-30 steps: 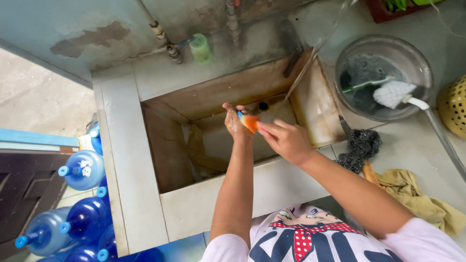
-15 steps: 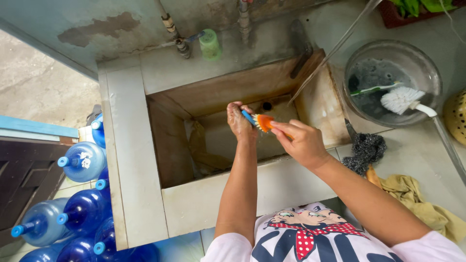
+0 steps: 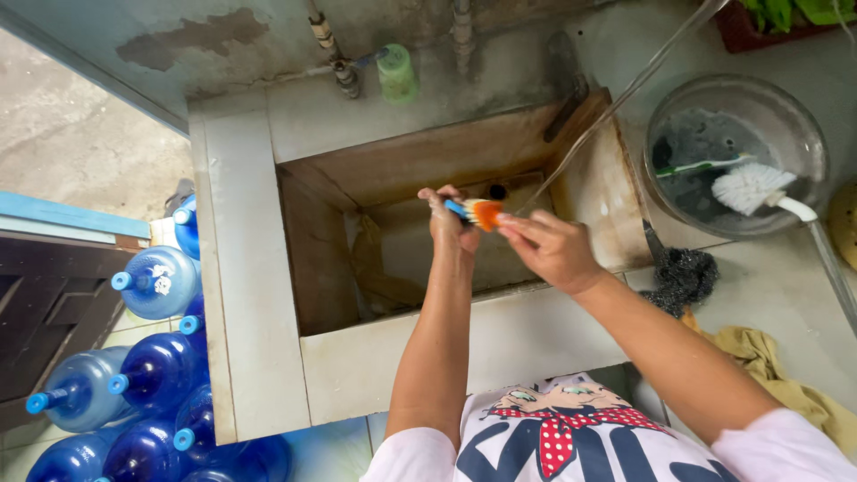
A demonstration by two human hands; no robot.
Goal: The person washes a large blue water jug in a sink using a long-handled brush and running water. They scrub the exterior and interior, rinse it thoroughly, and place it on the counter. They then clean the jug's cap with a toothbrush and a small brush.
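Over the deep stained stone sink (image 3: 357,375) my left hand (image 3: 446,219) grips a small brush (image 3: 478,212) with a blue handle and orange bristles. My right hand (image 3: 549,250) is just to the right of it, its fingertips on the orange bristle head. A thin stream of water (image 3: 616,103) falls slantwise from the upper right toward the brush. Both forearms reach out from the bottom of the view above a white printed shirt.
A clear bowl (image 3: 799,147) holding a white brush (image 3: 750,187) stands on the counter at right, with a dark scouring pad (image 3: 683,277) and a yellow rag (image 3: 768,384) below it. Several blue water bottles (image 3: 152,375) crowd the floor at left. Pipes and a green tap (image 3: 395,71) line the back wall.
Both hands have stayed together over the sink. The right hand's fingers have shifted on the orange bristles, and the view has drifted slightly.
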